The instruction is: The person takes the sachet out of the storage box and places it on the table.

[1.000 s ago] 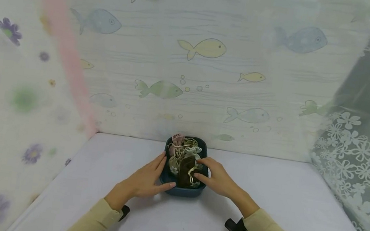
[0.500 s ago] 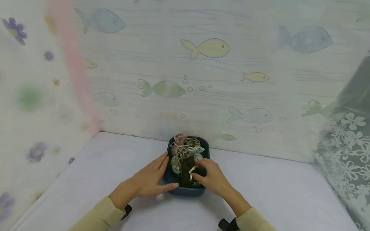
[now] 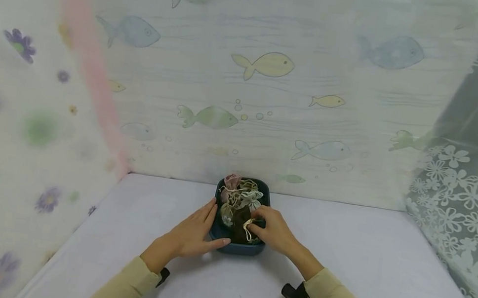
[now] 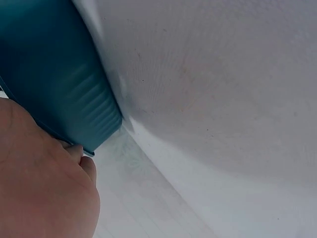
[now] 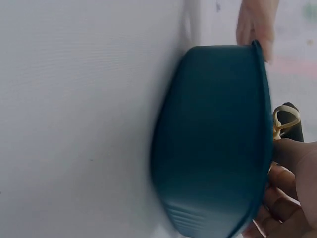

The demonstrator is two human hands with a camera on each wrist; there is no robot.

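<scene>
Teal plastic, a small square tub with rounded corners (image 3: 236,246), sat on the white cloth-covered table (image 3: 363,263) close to the fish-print back wall (image 3: 272,98). We used the tub as landmark. It was heaped with small drawstring fabric pouches (image 3: 241,201) in pink, cream and dark brown.

Our left hand (image 3: 190,235) lay against the tub's left wall, fingers straight, thumb along the near edge, nothing clasped; we judged it was bracing the tub so it wouldn't slide. Left wrist view showed the palm (image 4: 39,188) pressed at the tub's ribbed corner.

Our right hand (image 3: 273,230) reached over the tub's right rim, fingers curled in onto a dark brown pouch with a yellow cord loop (image 3: 244,222). It looked like a pinch on that pouch, probably at the cord or neck. Right wrist view showed the loop (image 5: 286,121) poking just above the rim.

The pouch sat in the tub's near half. Its long axis ran roughly near-to-far, cord end toward the right hand; exact tilt we couldn't tell.
</scene>
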